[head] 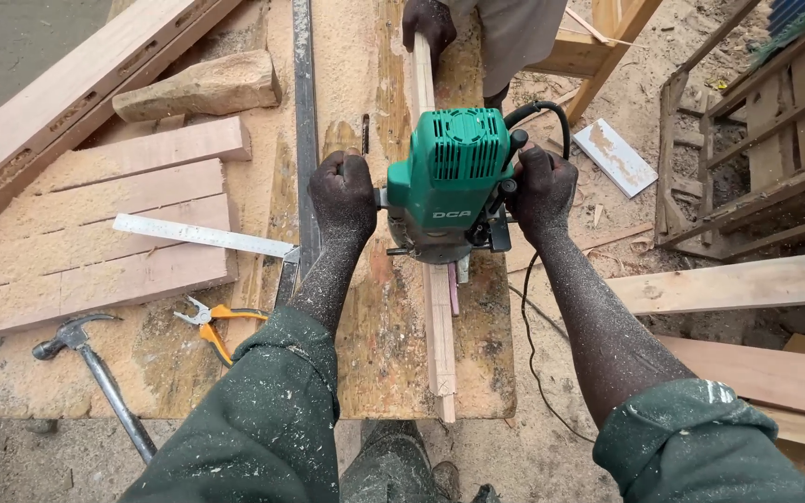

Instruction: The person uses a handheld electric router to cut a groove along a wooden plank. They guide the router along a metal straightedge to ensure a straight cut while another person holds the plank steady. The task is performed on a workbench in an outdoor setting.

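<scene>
Green router (pixel 449 182): heavy, rigid; seated on narrow wood strip (pixel 438 317) on the counter (pixel 393 363). Side handles were clasped fully by left hand (pixel 345 197) and right hand (pixel 542 191); best held there.

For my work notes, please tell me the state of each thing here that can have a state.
left hand: closed on the router's side handle
right hand: closed on the other handle
green router: upright on the wooden strip
wooden strip: flat, far end held by another person's hand
pliers: open
hammer: lying flat
</scene>
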